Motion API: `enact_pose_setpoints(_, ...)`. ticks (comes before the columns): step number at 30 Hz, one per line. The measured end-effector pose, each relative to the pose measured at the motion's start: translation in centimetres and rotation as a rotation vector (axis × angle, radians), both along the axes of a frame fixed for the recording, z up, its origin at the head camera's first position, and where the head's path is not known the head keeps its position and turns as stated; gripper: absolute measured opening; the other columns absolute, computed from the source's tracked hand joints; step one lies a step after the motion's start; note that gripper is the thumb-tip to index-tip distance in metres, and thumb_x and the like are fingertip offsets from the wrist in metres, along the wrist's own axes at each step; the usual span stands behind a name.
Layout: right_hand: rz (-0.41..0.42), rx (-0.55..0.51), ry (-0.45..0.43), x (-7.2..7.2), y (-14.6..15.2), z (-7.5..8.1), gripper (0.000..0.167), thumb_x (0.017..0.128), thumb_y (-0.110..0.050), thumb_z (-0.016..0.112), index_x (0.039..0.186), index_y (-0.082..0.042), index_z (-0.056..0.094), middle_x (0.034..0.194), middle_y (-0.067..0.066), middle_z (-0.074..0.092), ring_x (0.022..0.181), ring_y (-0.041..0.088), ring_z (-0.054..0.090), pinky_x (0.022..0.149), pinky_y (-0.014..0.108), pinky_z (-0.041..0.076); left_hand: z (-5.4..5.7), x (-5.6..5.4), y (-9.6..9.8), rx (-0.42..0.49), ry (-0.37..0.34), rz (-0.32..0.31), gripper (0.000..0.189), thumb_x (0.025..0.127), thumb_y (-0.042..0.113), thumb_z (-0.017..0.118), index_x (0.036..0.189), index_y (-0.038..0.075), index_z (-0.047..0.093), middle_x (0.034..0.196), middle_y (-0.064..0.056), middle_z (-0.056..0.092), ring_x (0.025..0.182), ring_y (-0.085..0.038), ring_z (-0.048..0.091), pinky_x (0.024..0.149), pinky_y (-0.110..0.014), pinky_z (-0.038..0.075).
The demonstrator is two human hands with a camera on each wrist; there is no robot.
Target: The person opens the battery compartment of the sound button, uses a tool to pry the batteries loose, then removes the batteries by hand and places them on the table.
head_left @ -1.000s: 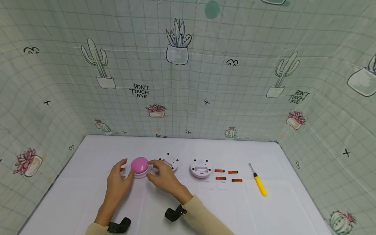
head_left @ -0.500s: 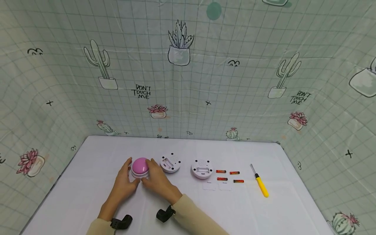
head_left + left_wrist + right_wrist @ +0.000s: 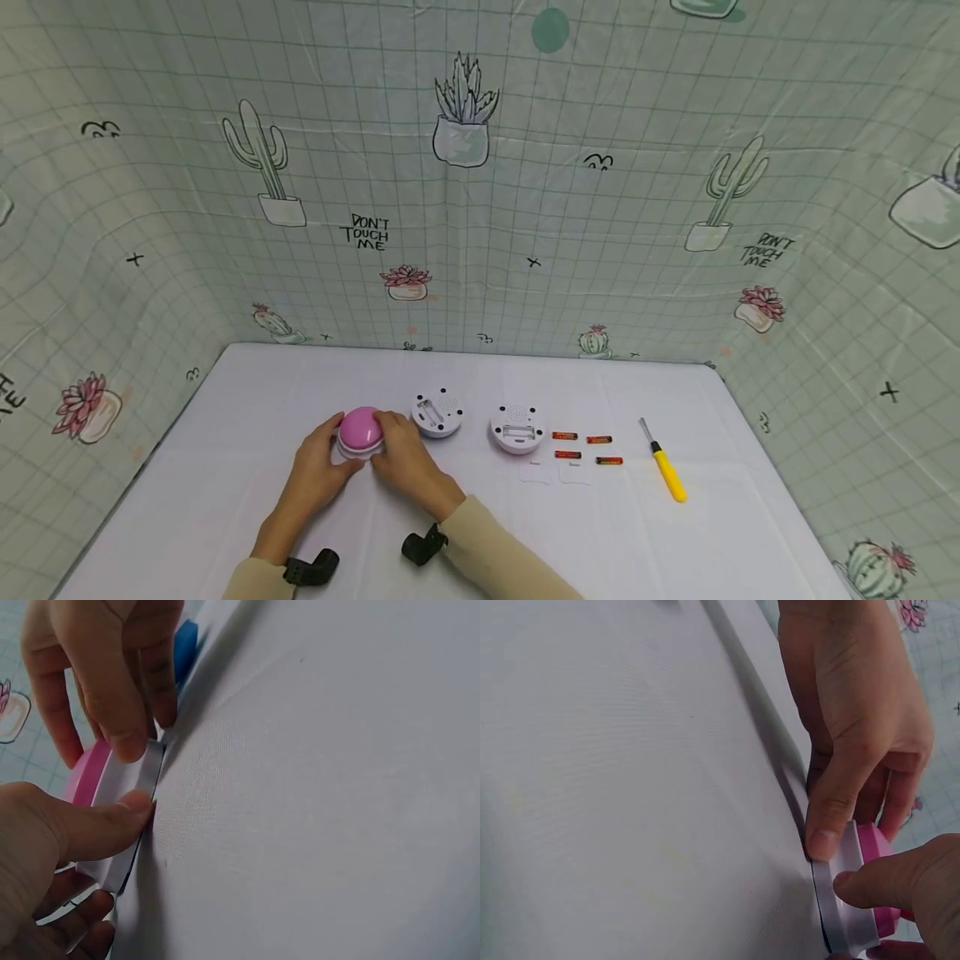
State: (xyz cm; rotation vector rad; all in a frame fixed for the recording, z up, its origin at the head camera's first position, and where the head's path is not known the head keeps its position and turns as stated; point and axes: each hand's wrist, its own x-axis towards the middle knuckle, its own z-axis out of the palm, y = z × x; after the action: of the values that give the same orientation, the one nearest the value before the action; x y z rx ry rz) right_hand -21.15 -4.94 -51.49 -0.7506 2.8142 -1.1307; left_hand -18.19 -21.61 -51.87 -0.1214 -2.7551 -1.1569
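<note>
A push button with a pink dome [image 3: 361,427] and a round white base stands upright on the left part of the table. My left hand [image 3: 313,468] grips its left side, the thumb in front and the fingers behind. From the other side my right hand [image 3: 411,462] holds it, thumb low on the white base [image 3: 847,919] and fingers by the dome. Both thumbs press the base's side in the left wrist view, where the pink dome [image 3: 88,776] is partly covered. The base's underside is hidden.
Two more round white devices, one in the middle [image 3: 437,413] and one to its right [image 3: 517,431], lie upside down with battery bays exposed. Several red-and-black batteries [image 3: 567,455], thin pale covers [image 3: 536,472] and a yellow-handled screwdriver [image 3: 667,475] lie farther right.
My right hand has moved left and closed in on the button, uncovering the middle device. My left hand has come round the base too. The other things lie still.
</note>
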Motion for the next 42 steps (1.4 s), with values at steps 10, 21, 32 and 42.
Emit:
enact_pose_setpoints(10,0.044,-0.002,0.018,2.2,1.9,0.0,0.059,0.084,-0.002,0.079,0.138,0.005,0.056,0.134,0.020,0.062,0.127,0.029,0.058,0.107,0.034,0.049,0.4,2.2,0.3,-0.050,-0.032,-0.003,0.079,0.069,0.016,0.096,0.132,-0.013,0.059,0.112,-0.023,0.062,0.091,-0.023,0.058,0.075,-0.032,0.049)
enact_pose_setpoints(21,0.037,-0.025,0.029,4.6,5.5,0.0,0.058,0.081,-0.002,0.082,0.134,0.007,0.059,0.131,0.019,0.064,0.123,0.029,0.062,0.106,0.034,0.051,-0.4,4.1,2.9,0.019,0.052,-0.020,0.075,0.056,0.020,0.102,0.121,-0.004,0.071,0.091,-0.004,0.062,0.079,-0.012,0.053,0.069,-0.024,0.047)
enact_pose_setpoints(32,0.020,-0.144,0.008,6.4,11.4,-0.7,0.060,0.076,-0.005,0.088,0.128,0.008,0.062,0.124,0.018,0.065,0.106,0.021,0.065,0.092,0.028,0.056,-0.8,5.1,6.9,0.115,0.027,-0.109,0.071,0.054,0.021,0.102,0.117,0.004,0.075,0.088,0.007,0.060,0.079,-0.006,0.053,0.071,-0.023,0.048)
enact_pose_setpoints(42,0.022,-0.237,-0.070,8.4,16.9,-0.9,0.058,0.078,-0.003,0.088,0.129,0.006,0.062,0.125,0.014,0.064,0.108,0.025,0.068,0.092,0.029,0.058,-1.0,5.9,10.4,0.132,0.031,-0.285,0.062,0.064,0.027,0.099,0.118,0.009,0.074,0.090,0.008,0.060,0.083,-0.008,0.055,0.074,-0.024,0.050)
